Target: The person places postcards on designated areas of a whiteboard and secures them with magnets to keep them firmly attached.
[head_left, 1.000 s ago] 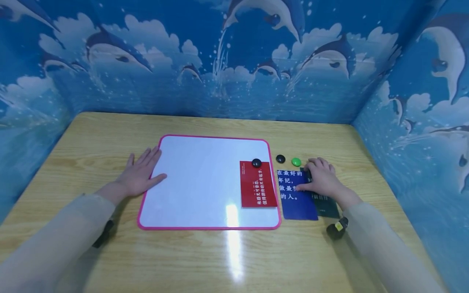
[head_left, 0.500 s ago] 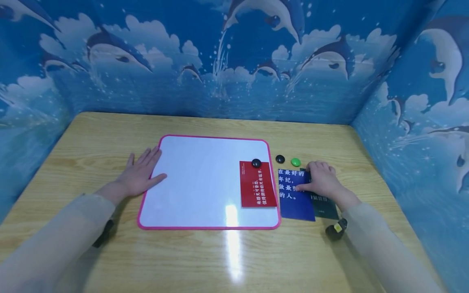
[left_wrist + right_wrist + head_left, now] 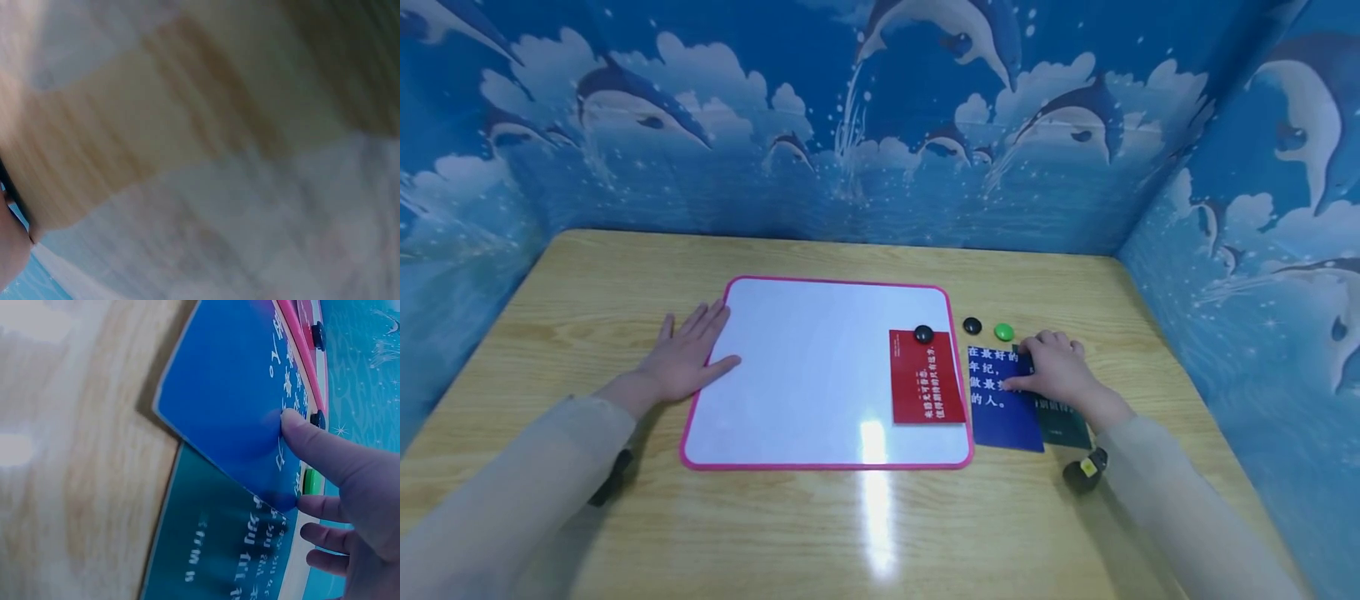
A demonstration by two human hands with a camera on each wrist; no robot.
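Observation:
My left hand lies flat with fingers spread across the left edge of a whiteboard with a pink frame. On the right, my right hand pinches a blue card with white writing. Its thumb presses on the card's face, while the index fingertip is at the card's edge. Partly beneath the blue card is a dark green card, also printed in white. A red card sits on the board's right side under a black round magnet.
Beyond the blue card, a second black magnet and a green magnet lie on the wooden table. A blue dolphin-print backdrop rises behind the table and along its sides.
The blue card has turned slightly, its near edge shifting left. My right hand has moved a little left with it. My left hand has stayed in place.

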